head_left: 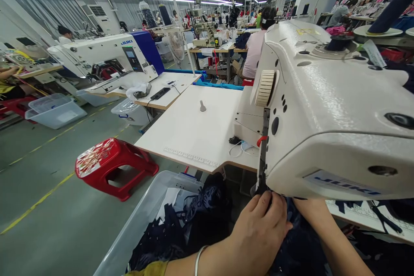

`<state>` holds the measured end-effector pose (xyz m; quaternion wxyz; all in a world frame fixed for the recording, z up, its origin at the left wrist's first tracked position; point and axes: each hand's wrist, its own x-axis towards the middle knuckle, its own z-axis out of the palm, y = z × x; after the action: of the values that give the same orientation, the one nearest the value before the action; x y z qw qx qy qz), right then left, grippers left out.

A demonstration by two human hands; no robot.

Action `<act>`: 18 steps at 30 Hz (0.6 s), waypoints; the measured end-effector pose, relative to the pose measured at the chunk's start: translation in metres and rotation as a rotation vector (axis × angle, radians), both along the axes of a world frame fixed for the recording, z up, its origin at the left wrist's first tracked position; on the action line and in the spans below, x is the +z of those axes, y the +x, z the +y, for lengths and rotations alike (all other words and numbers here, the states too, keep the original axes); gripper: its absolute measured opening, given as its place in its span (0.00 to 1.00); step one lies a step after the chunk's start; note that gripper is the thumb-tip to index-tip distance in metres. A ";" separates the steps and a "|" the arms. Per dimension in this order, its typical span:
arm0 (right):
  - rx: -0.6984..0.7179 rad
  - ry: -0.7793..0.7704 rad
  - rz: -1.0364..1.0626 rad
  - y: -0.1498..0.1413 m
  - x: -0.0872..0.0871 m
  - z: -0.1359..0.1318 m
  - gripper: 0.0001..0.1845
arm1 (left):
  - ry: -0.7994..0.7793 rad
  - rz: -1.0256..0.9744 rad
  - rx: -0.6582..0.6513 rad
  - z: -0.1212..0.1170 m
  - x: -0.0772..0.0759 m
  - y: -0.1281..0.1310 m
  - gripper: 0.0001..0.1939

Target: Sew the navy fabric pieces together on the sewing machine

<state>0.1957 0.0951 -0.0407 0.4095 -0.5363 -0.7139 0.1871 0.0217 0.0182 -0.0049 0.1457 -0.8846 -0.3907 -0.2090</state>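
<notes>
- While the left grip (263, 226) pinches navy fabric (299, 246) beneath the JUKI sewing machine (323, 99), positioning seems in hand.
- Right grip (306, 208): mostly hidden, cannot tell.
- Next likely needs steady guiding.

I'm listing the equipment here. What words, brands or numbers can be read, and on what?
"JUKI": near sewing machine.
"JUKI": white-and-blue sewing machine at left.
Too small or blurred to read: table-edge ruler, control panel, white tag, yellow marking atop the near machine.
</notes>
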 end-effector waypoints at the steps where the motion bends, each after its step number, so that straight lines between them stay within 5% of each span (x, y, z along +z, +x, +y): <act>1: 0.012 -0.012 0.015 0.000 -0.001 0.001 0.12 | 0.002 -0.008 -0.003 0.000 -0.001 0.000 0.20; 8: 0.006 -0.047 0.085 -0.002 0.001 0.004 0.12 | 0.035 -0.200 -0.013 0.008 -0.004 -0.004 0.18; 12: -0.016 -0.032 0.144 -0.009 0.010 0.005 0.16 | 0.010 -0.322 -0.111 0.012 -0.022 -0.011 0.16; 15: -0.002 -0.021 0.218 -0.015 0.018 0.004 0.20 | -0.161 -0.684 0.040 0.013 -0.043 -0.017 0.24; 18: 0.027 -0.023 0.292 -0.018 0.024 0.003 0.21 | -0.585 -0.983 0.112 0.017 -0.061 -0.036 0.29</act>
<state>0.1782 0.0980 -0.0165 0.5005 -0.4983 -0.6517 0.2768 -0.0147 0.0350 -0.0658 -0.2930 -0.6647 -0.5004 -0.4710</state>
